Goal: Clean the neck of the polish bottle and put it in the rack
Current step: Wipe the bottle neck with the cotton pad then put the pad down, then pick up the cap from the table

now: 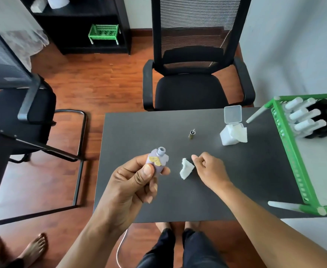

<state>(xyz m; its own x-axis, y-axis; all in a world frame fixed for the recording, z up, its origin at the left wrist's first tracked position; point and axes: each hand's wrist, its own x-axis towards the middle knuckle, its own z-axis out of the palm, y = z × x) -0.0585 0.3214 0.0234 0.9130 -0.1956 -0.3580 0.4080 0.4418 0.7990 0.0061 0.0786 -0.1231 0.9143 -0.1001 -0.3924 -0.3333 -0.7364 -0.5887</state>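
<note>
Left hand (137,178) grips the uncapped lilac polish bottle (157,160) above the dark grey bench (236,180); right hand (209,167), fingers curled, touches the white cotton pad (186,169). Tilting the open bottle risks spillage.

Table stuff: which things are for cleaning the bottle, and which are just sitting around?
For the job: polish bottle in the left hand; cotton pad by the right hand; brush cap; green rack.
Just lying about: office chair; black shelf.
</note>
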